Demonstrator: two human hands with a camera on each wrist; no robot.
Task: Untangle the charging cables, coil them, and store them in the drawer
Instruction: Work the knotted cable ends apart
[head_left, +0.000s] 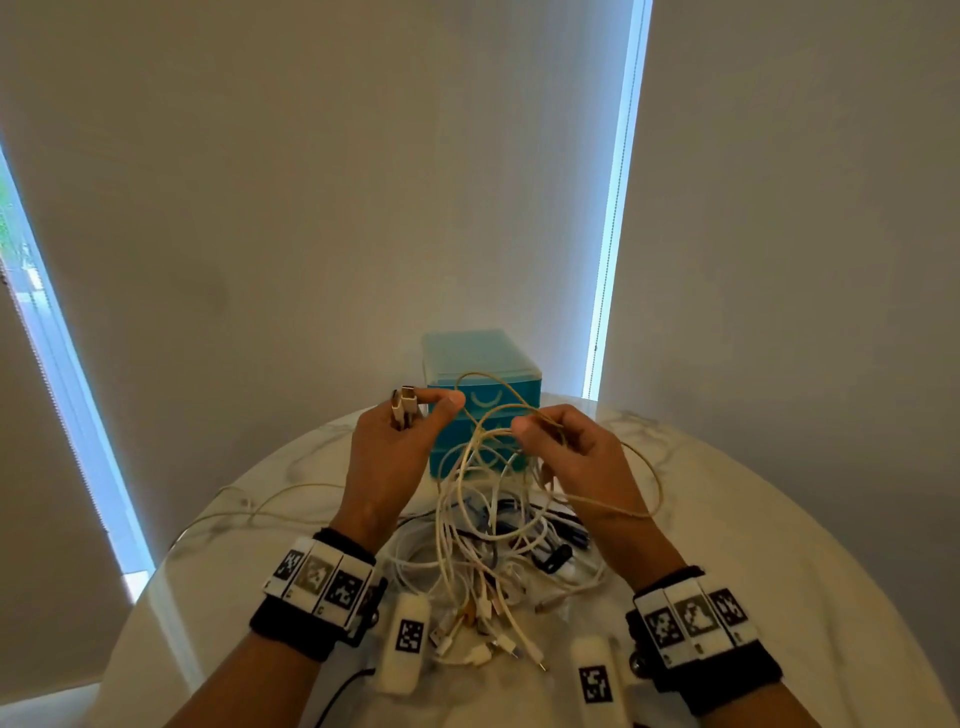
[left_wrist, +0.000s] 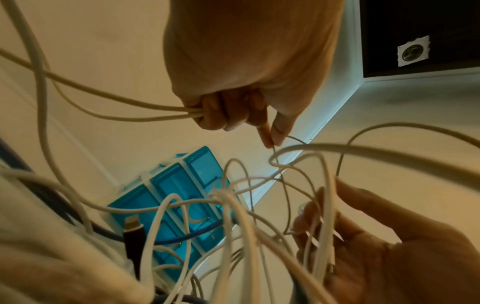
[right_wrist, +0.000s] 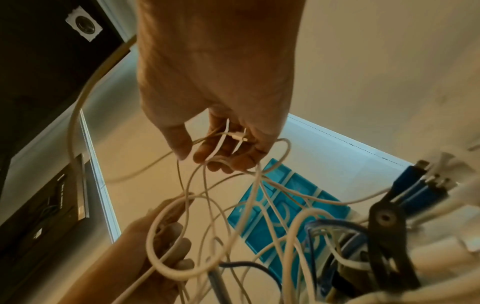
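Left hand (head_left: 387, 457): fingers curled round USB plugs (head_left: 404, 404), centre frame.
Right hand (head_left: 574, 457): pinched a beige cable (head_left: 636, 512) (looped).
Cable tangle (head_left: 488, 561): on marble table (head_left: 779, 545), lower centre.
Drawer unit (head_left: 480, 364): teal, behind hands.

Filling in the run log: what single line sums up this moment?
stage: untangling | left hand: grips USB plugs | right hand: pinches beige cable | cable tangle: on table | teal drawer unit: closed

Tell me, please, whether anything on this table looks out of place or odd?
Only the expected mess: the cables lie in a knotted heap on the table, and one beige cable strays left toward the edge. The blue drawer unit stands upright, its drawers closed.
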